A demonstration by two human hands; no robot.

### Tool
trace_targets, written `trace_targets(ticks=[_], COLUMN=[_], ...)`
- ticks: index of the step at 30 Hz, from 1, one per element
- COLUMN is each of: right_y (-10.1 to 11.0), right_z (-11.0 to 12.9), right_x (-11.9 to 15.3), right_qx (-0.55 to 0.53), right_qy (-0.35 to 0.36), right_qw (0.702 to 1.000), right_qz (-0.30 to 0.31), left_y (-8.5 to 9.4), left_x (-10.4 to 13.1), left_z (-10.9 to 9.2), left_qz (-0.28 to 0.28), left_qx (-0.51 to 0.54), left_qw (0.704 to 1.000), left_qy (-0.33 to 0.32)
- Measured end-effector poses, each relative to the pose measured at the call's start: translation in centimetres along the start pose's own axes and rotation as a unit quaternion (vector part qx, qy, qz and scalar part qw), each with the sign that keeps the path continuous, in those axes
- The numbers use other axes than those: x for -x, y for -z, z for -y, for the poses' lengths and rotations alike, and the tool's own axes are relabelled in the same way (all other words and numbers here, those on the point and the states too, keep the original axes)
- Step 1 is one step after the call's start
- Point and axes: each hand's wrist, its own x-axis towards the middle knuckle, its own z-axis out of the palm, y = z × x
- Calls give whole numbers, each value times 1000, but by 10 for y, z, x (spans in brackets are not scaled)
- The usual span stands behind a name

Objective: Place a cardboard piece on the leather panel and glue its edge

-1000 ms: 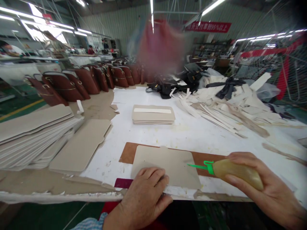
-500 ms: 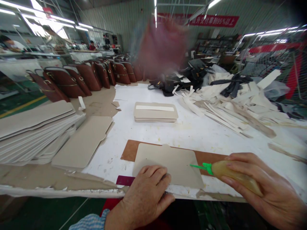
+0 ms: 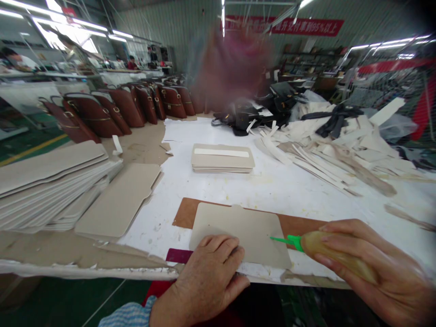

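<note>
While the left hand [image 3: 207,277] lies flat, fingers spread, on the near edge of a beige card [image 3: 238,231] at lower centre, the right hand [image 3: 378,268] at lower right grips a glue bottle [image 3: 337,256], its green nozzle [image 3: 284,239] touching the card's right edge; card rests on a brown sheet [image 3: 299,223] upon the white table [image 3: 272,181]; maroon piece [image 3: 179,255] peeks out just left of the left hand. Risks, as judged: a hard squeeze could flood glue past the edge onto the sheet; slack pressure from the left hand could let the card slide; glue could smear the fingers. Also present: card stack [image 3: 223,159] at centre; board pile [image 3: 51,181] at left; brown bags [image 3: 112,109] upper left; scrap strips [image 3: 323,145] at right.
</note>
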Motion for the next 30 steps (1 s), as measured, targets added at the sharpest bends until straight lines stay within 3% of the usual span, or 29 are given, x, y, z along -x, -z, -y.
trace_targets(ticks=[19,25,30], right_y=[-7,-4,-3], right_z=[2,4,-3], right_x=[-17,-21,-7], right_qx=[-22,-19,-13], right_qy=[17,-5,-42], right_qw=[1000,1000,999], right_qz=[3,-19,-18], left_y=[0,-1,-1], left_x=[0,0,2], left_z=[0,-1,-1], left_qz=[-8,-11,-10], left_qx=[-5,-8,-5], left_qw=[1000,1000,1000], left_qy=[1,-1,1])
